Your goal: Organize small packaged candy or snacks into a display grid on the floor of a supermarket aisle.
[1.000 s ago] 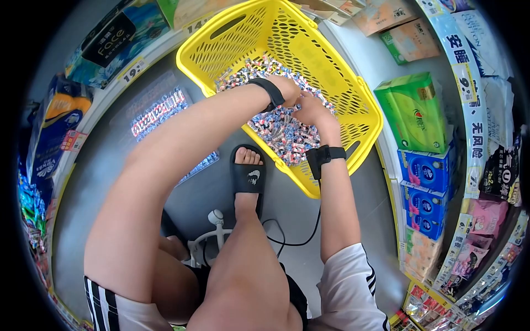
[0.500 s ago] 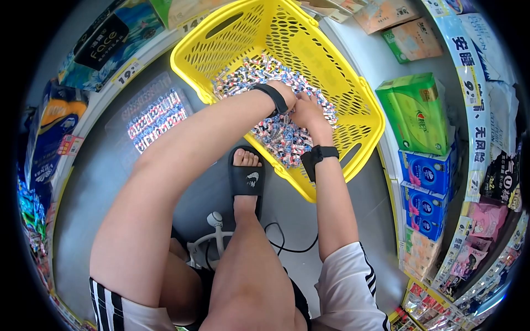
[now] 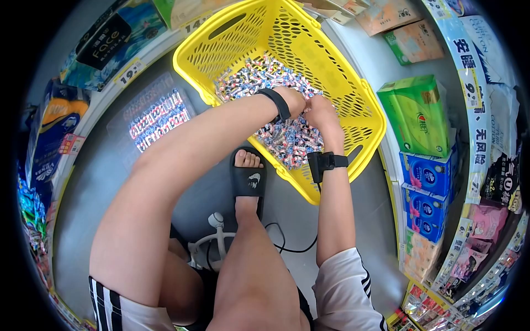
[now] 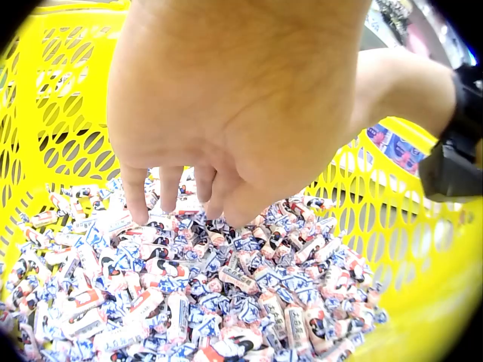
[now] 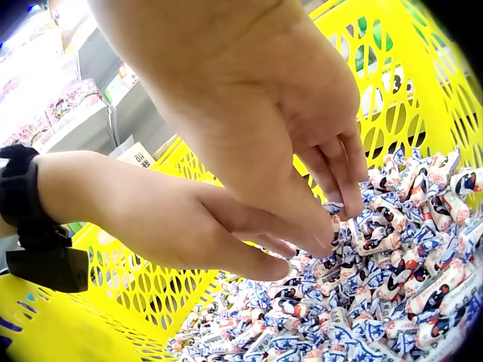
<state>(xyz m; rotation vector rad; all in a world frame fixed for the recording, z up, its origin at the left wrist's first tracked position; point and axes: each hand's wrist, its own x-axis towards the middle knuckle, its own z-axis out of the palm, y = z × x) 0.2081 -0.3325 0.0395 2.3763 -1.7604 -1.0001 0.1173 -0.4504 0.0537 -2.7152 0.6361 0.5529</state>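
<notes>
Inside the yellow basket point(image 3: 331, 60) lies a heap of small wrapped candies point(image 3: 287, 140), white, blue and red. My left hand point(image 3: 291, 102) and right hand point(image 3: 323, 115) are close together above the heap. In the left wrist view the left hand point(image 4: 234, 113) points its loosely bent fingers down at the candies point(image 4: 181, 302); no held thing shows. The right wrist view has the right hand point(image 5: 264, 121) with fingertips low on the pile, a wrapper's blue-white end point(image 5: 333, 206) between them. Beside it, the left hand point(image 5: 181, 226) reaches in, its fingertips partly hidden.
A clear plastic container point(image 3: 160, 118) with candies in rows lies on the floor, left of the basket and partly behind my left forearm. A sandalled foot point(image 3: 248, 179) is at the basket's near side. Shelves of tissue packs point(image 3: 417, 116) flank both sides; a black cable point(image 3: 298, 249) crosses the floor.
Both hands have shifted a little to the right over the candies since the previous head frame. The left forearm, which partly covered the clear container a second ago, now leaves more of it visible.
</notes>
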